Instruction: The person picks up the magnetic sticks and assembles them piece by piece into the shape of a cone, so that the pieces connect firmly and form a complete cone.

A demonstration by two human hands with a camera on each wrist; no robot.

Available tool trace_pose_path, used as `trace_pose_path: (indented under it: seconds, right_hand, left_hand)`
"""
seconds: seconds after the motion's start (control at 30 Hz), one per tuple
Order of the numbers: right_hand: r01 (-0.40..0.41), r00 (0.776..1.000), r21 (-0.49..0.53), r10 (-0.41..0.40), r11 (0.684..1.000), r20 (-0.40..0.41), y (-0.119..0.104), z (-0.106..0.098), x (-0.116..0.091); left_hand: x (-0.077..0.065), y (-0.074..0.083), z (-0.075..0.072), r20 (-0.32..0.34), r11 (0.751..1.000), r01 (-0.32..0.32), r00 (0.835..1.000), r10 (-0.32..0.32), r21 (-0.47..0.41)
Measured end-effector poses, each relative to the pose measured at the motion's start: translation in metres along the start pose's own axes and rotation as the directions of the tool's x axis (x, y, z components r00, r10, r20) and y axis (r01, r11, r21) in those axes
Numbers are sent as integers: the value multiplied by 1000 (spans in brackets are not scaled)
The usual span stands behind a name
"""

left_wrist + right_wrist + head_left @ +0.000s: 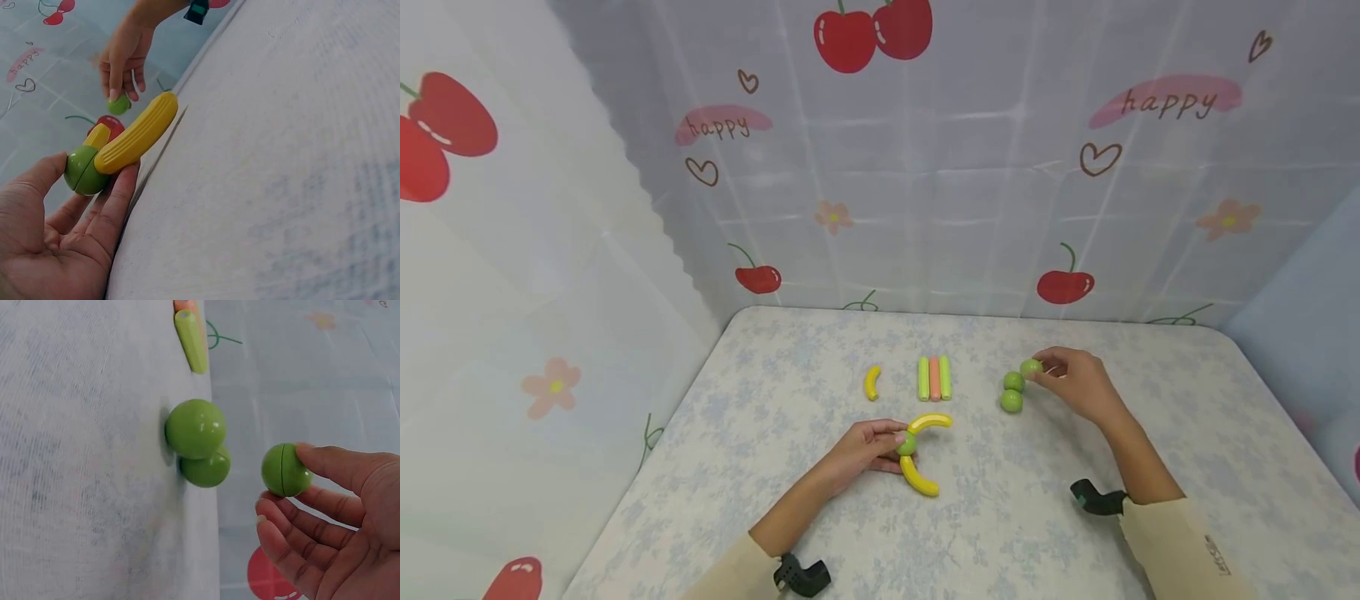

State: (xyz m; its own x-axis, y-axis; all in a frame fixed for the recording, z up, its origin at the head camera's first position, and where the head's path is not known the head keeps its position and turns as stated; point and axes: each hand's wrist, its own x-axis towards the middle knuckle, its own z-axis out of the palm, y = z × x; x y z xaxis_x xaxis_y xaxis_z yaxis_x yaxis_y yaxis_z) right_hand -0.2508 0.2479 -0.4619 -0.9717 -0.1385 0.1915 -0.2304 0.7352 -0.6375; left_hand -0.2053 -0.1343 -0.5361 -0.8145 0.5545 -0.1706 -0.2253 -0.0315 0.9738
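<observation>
My left hand (867,448) pinches a green ball (86,170) between thumb and fingers. Two curved yellow sticks are joined to that ball: an upper one (931,421) and a lower one (921,478), spreading to the right like a fork. At the right, my right hand (1078,382) holds another green ball (286,470), with a seam round its middle, between thumb and fingertips. It is raised off the table, beside two more green balls (195,429) that rest close together on the cloth.
Behind the left hand lies a short curved yellow stick (872,383). Three straight sticks, a pink one (935,379) between two light green ones, lie side by side at the table's middle. A patterned cloth covers the table (760,375); printed curtains (925,183) stand behind and at the sides.
</observation>
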Motion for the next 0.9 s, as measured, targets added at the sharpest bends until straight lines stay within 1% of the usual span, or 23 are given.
trace_pose_path:
  seconds: [0.1, 0.23, 0.37, 0.47, 0.63, 0.8, 0.9]
  right_hand:
    - [39, 999, 32, -39, 999, 2, -13, -2, -2]
    - [50, 998, 67, -52, 997, 39, -27, 0, -5]
    - [58, 994, 90, -66, 994, 90, -37, 9, -7]
    - [79, 988, 103, -91, 992, 122, -42, 18, -7]
    - [86, 976, 125, -109, 988, 189, -48, 28, -9]
    - [82, 958, 149, -120, 985, 261, -53, 38, -9]
    - [95, 947, 162, -139, 982, 288, -55, 42, -10]
  left_hand:
    - [0, 2, 1, -5, 1000, 4, 1000, -4, -2]
    - [0, 4, 1, -14, 1000, 13, 1000, -13, -7]
    - [0, 3, 1, -28, 999, 24, 999, -25, -27]
    - [-1, 2, 0, -34, 999, 24, 999, -25, -39]
    - [0, 2, 0, -37, 998, 19, 999, -21, -53]
    - [0, 2, 0, -42, 998, 16, 999, -18, -59]
    - [1, 2, 0, -48, 998, 18, 999, -21, -63]
